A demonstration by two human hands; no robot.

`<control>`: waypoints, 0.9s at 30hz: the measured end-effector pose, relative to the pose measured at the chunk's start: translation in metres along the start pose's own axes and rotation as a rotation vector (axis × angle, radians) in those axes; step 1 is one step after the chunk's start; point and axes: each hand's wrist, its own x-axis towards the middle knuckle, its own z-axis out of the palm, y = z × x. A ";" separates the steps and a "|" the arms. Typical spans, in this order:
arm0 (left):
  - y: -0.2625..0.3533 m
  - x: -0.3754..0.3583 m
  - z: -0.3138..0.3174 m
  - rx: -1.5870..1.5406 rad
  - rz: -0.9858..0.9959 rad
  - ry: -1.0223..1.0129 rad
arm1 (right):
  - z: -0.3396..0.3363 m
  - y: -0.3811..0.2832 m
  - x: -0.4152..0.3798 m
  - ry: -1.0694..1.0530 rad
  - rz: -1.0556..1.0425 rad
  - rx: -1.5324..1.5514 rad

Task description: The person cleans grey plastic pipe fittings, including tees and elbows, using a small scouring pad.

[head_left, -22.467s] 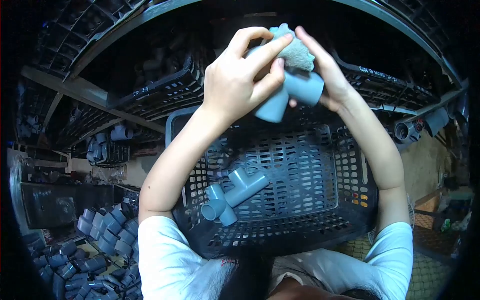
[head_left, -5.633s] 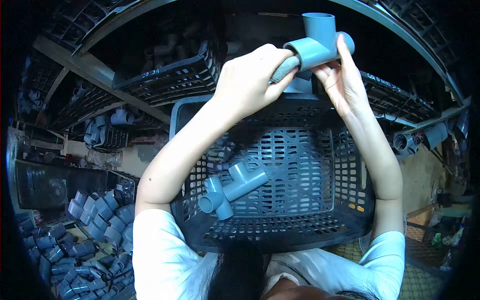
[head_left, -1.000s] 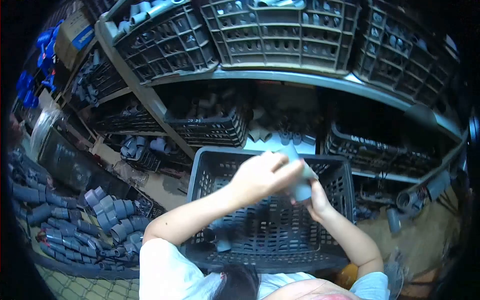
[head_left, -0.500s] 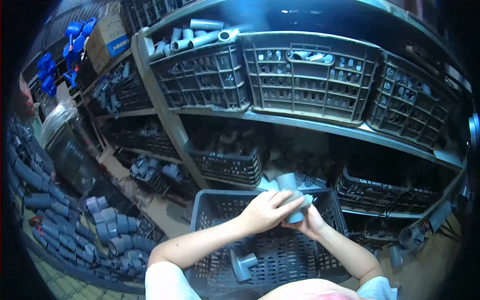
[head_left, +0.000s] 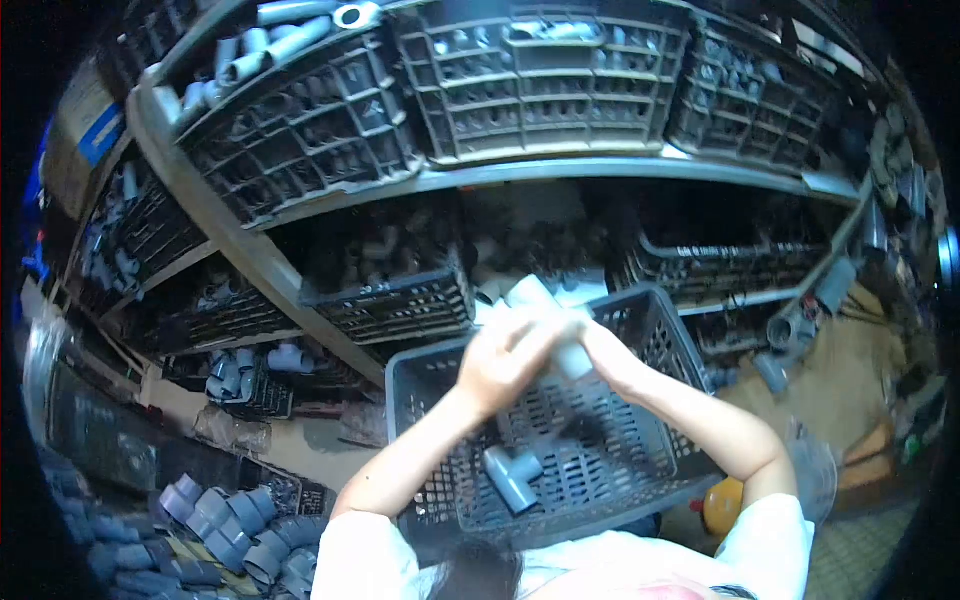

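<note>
A grey plastic pipe tee [head_left: 572,361] is held above the far part of a black perforated crate [head_left: 427,362]. My left hand [head_left: 507,352] closes over it from the left, and my right hand [head_left: 606,356] grips it from the right. Its pale upper end [head_left: 532,292] sticks out past the fingers; its middle is covered by the hands and slightly blurred. Below, a second grey tee [head_left: 513,478] lies on the crate floor, apart from both hands.
Shelving with a metal beam [head_left: 560,172] stands ahead, bearing black crates [head_left: 545,90] of grey pipe pieces. Many grey fittings [head_left: 225,525] are piled at lower left. A cardboard sheet [head_left: 835,365] and loose fittings [head_left: 792,328] lie on the right; a yellow object [head_left: 722,505] is near my right elbow.
The view has tilted down and turned right, so the shelves sit higher. Both hands stay on the held tee, its upper end now leaning left.
</note>
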 end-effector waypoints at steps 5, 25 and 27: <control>-0.013 -0.012 0.025 0.063 0.033 -0.032 | -0.007 0.003 -0.004 0.144 0.116 0.261; 0.002 0.057 0.054 0.292 0.059 -0.116 | -0.075 0.039 -0.019 0.008 0.045 0.411; 0.010 0.051 0.053 0.264 -0.067 -0.147 | -0.070 0.040 -0.020 -0.062 0.039 0.530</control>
